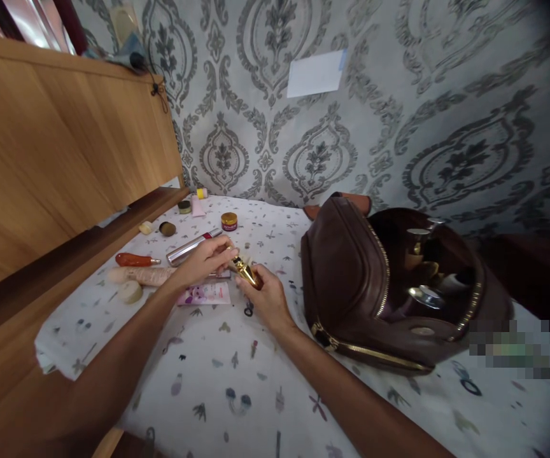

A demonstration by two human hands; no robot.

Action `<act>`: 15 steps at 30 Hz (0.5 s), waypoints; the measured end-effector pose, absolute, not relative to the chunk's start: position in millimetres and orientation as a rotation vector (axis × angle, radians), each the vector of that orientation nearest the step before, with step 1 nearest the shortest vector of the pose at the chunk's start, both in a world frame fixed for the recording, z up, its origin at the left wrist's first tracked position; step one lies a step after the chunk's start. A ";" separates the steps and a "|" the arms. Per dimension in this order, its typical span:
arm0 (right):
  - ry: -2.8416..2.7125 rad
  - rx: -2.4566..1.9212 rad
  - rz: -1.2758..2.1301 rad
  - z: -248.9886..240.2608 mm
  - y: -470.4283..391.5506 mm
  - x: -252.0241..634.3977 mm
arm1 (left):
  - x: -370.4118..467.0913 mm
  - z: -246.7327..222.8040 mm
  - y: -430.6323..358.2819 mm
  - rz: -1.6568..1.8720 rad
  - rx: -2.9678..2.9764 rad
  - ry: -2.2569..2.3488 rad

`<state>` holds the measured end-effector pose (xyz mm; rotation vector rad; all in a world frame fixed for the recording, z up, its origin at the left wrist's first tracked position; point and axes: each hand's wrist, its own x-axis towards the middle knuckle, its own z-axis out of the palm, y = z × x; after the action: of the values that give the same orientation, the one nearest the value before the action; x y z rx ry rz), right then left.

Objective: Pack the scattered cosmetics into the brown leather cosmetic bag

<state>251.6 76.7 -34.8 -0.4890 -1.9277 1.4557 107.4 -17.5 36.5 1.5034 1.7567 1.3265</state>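
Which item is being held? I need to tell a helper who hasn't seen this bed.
Start at the open brown bag on the patterned sheet, then look just left of it. There the right hand and left hand meet on a small gold tube. It alone is shiny gold and lifted off the sheet.

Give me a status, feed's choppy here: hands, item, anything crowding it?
Both hands on gold lipstick tube: right hand in a grip on its base, left hand at its tip. Open brown cosmetic bag right. Pink sachet beneath.
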 end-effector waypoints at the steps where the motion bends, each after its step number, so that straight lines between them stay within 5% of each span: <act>1: -1.933 -0.490 1.451 -35.2 76.9 251.7 | 108.1 36.8 -17.5 1.322 1.504 1.749; 15: -1.909 -0.503 1.522 -34.4 75.8 251.8 | 101.4 39.5 -24.5 1.213 1.480 1.689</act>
<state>251.8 75.8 -34.4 -0.5030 -1.9094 1.5218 101.4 -24.5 39.5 1.4799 1.6887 1.2134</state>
